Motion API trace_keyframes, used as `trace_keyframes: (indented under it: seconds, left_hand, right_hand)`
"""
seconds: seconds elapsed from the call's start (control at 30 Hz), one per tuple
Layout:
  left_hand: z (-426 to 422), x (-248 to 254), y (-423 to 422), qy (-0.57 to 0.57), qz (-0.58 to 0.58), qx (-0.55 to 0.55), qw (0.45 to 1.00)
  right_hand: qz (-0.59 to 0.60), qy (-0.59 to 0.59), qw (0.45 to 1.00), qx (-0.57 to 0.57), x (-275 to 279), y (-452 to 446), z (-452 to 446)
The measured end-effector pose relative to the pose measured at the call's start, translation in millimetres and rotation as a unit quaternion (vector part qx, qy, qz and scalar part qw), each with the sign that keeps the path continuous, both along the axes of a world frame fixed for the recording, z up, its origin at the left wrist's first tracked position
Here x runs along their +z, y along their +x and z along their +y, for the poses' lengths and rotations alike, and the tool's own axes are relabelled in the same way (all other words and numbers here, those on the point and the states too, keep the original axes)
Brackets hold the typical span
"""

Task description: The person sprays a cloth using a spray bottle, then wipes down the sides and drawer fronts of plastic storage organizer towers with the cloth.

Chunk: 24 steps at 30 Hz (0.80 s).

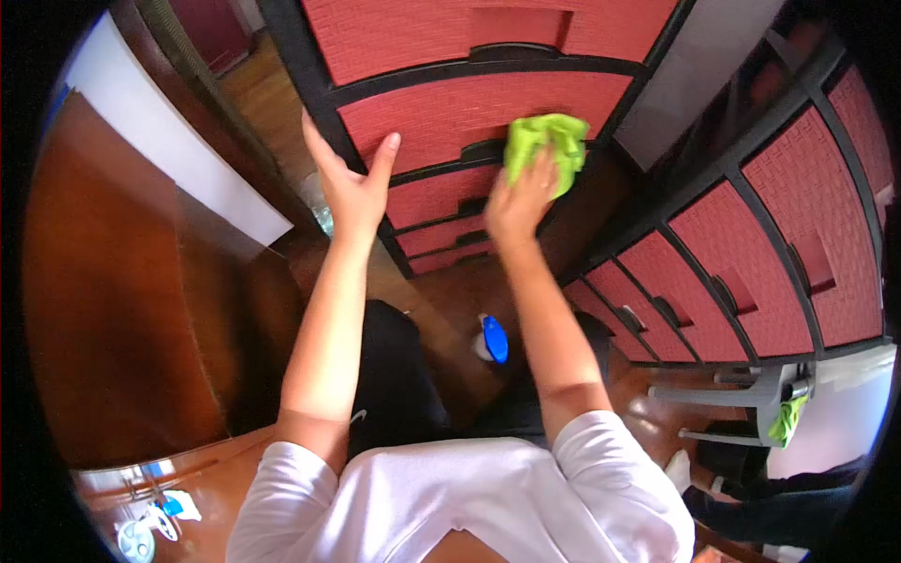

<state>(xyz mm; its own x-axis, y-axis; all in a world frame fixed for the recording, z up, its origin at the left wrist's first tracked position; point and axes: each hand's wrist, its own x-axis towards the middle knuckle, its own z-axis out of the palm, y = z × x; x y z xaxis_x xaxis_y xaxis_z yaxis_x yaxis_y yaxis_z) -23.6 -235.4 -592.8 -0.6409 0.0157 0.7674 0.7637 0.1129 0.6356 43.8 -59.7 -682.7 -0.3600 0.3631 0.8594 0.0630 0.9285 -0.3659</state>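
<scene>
One red drawer (413, 122) faces person (450, 479), long axis L–R, R hand (521, 199) gripping green cloth (565, 139), L hand (355, 195) open on frame (298, 47).

One set of drawers (422, 117) is in front of me. Another set (746, 239) is on my right.

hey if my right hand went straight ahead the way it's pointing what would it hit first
Past the green cloth it holds, your right hand would probably meet the red drawer front first; depth is unclear.
</scene>
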Motion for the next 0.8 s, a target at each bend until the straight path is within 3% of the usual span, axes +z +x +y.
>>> trace_keyframes:
  seconds: [0.03, 0.07, 0.1, 0.17, 0.2, 0.37, 0.43, 0.5, 0.53, 0.6, 0.63, 0.7, 0.73, 0.77, 0.8]
  left_hand:
    - [2.4, -8.5, 3.3, -0.047, 0.017, 0.088, 0.995]
    - [5.1, -12.7, 5.4, -0.035, 0.031, 0.109, 0.993]
    - [8.5, -16.6, 6.5, -0.023, 0.045, 0.13, 0.99]
    - [6.7, -26.4, -0.7, 0.003, 0.032, 0.116, 0.993]
    - [6.8, -21.6, -0.7, 0.041, 0.036, 0.089, 0.994]
    - [1.7, -25.4, -12.2, 0.036, -0.029, 0.064, 0.997]
    - [-3.8, -23.2, -10.4, 0.066, -0.049, 0.039, 0.996]
    - [-8.6, -26.7, -14.5, 0.077, -0.057, 0.0, 0.995]
    - [-10.4, -27.2, -14.6, 0.079, -0.061, -0.017, 0.995]
    - [-6.6, -25.2, -15.2, 0.074, -0.05, -0.043, 0.995]
    - [-9.6, -31.5, -25.3, -0.002, -0.022, 0.005, 1.0]
    - [-3.6, -36.3, -19.8, -0.004, -0.013, 0.042, 0.999]
    - [-4.3, -36.7, -22.2, 0.049, -0.018, 0.007, 0.999]
    - [-5.3, -37.8, -24.5, 0.1, -0.024, -0.027, 0.994]
    - [-6.3, -39.9, -24.9, 0.151, -0.033, -0.061, 0.986]
  right_hand:
    - [0.029, -0.015, 0.999, 0.016, -1.9, -5.5, -21.5]
    - [-0.005, 0.003, 0.996, 0.089, -33.5, -15.8, -36.7]
    - [-0.012, -0.036, 0.996, 0.086, -6.3, -7.6, -62.1]
    - [-0.074, 0.018, 0.994, 0.08, 7.0, 2.0, -37.1]
    - [-0.119, 0.098, 0.987, 0.05, 9.5, 10.1, -12.4]
    - [-0.067, -0.007, 0.998, 0.004, 7.4, -3.4, -36.2]
    - [-0.029, -0.052, 0.995, 0.076, 6.8, -7.2, -56.6]
    - [-0.089, 0.034, 0.987, 0.132, -4.2, 6.2, -30.0]
    - [-0.146, 0.105, 0.98, 0.09, -18.0, 9.9, -10.7]
    - [-0.244, 0.05, 0.967, -0.056, -33.2, 12.4, 16.2]
    - [-0.078, -0.138, 0.985, -0.069, -39.5, 0.7, 14.3]
    - [0.026, -0.303, 0.952, 0.032, -42.1, -27.8, -5.1]
    - [-0.01, -0.283, 0.958, 0.054, -7.3, -26.1, -43.5]
    - [-0.101, -0.086, 0.99, 0.051, -13.7, -30.3, -69.5]
    - [-0.055, -0.076, 0.989, 0.114, -15.9, -35.5, -97.0]
